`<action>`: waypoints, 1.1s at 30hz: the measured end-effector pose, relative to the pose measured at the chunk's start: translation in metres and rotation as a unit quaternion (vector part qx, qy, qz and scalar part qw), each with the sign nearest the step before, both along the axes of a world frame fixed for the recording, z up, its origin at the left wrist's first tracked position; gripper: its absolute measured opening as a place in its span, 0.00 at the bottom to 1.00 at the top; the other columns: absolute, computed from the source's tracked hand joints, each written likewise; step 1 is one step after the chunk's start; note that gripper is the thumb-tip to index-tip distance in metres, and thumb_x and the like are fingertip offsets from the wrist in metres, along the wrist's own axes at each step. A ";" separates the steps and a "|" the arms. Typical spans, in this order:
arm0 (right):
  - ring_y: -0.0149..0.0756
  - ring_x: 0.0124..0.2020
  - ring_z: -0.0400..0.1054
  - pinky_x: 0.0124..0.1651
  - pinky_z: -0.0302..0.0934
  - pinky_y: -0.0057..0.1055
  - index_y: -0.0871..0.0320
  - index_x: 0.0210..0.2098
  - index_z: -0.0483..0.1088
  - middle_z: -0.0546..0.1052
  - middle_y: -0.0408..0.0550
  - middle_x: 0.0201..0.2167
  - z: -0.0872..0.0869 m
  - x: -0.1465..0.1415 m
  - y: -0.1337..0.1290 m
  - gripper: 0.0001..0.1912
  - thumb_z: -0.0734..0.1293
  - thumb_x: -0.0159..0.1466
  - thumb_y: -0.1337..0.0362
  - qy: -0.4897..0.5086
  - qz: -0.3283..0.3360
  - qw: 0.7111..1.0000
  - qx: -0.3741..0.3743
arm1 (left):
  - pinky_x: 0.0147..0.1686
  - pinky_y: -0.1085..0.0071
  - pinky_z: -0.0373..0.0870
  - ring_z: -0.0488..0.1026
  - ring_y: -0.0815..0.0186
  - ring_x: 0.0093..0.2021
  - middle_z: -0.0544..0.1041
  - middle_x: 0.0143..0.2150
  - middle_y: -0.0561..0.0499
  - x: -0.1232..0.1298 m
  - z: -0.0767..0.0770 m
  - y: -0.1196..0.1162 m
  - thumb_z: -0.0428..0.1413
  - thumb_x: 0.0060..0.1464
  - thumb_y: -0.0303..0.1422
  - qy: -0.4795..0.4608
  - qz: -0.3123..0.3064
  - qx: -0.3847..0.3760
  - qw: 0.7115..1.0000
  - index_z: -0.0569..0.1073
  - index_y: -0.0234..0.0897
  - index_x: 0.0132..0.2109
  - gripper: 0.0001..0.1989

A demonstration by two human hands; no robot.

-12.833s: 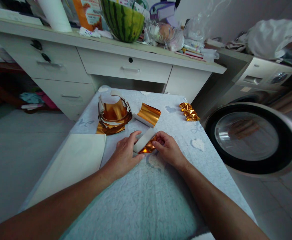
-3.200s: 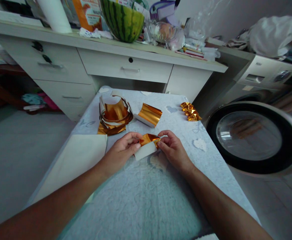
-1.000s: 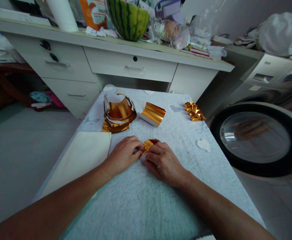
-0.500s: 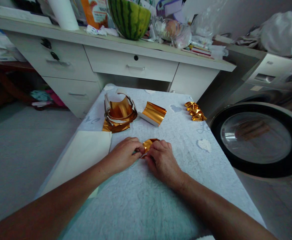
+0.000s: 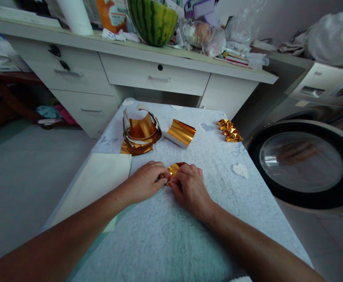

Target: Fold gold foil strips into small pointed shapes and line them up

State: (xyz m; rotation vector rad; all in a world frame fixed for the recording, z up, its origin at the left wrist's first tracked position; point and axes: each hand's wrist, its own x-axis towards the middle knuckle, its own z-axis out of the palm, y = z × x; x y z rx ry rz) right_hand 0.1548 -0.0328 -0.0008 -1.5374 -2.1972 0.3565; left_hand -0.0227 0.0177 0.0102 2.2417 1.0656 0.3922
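A small piece of gold foil (image 5: 174,169) lies between my hands at the middle of the cloth-covered table (image 5: 171,243). My left hand (image 5: 149,179) pinches its left end. Fingers of my right hand (image 5: 190,186) are closed on its right side and hide part of it. Beyond them, a curved gold sheet (image 5: 181,133) with a white edge rests by itself. To its left stands a curled stack of gold foil sheets (image 5: 142,129). Several folded gold foil pieces (image 5: 230,131) sit in a row at the table's far right.
A pale sheet (image 5: 101,176) covers the table's left edge. Behind the table is a white counter (image 5: 159,55) with drawers, bearing a cut watermelon (image 5: 153,23), a white roll (image 5: 76,15) and plastic bags. At the right, a washing machine (image 5: 315,90) has its round door (image 5: 303,162) open.
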 end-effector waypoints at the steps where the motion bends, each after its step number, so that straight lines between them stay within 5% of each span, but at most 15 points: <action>1: 0.40 0.40 0.59 0.41 0.49 0.37 0.57 0.28 0.69 0.70 0.47 0.33 0.000 0.000 0.000 0.05 0.67 0.61 0.69 0.002 -0.002 1.000 0.001 | 0.41 0.67 0.63 0.69 0.62 0.39 0.74 0.33 0.51 0.000 0.000 0.000 0.51 0.55 0.27 -0.001 -0.002 0.000 1.000 0.74 0.38 0.33 0.07; 33: 0.39 0.40 0.59 0.41 0.48 0.36 0.57 0.28 0.70 0.69 0.47 0.33 0.001 -0.004 0.003 0.05 0.65 0.60 0.69 -0.005 -0.025 0.999 -0.022 | 0.41 0.68 0.62 0.68 0.63 0.40 0.72 0.33 0.53 -0.001 0.000 0.000 0.55 0.53 0.26 0.013 -0.007 -0.004 1.000 0.74 0.38 0.33 0.04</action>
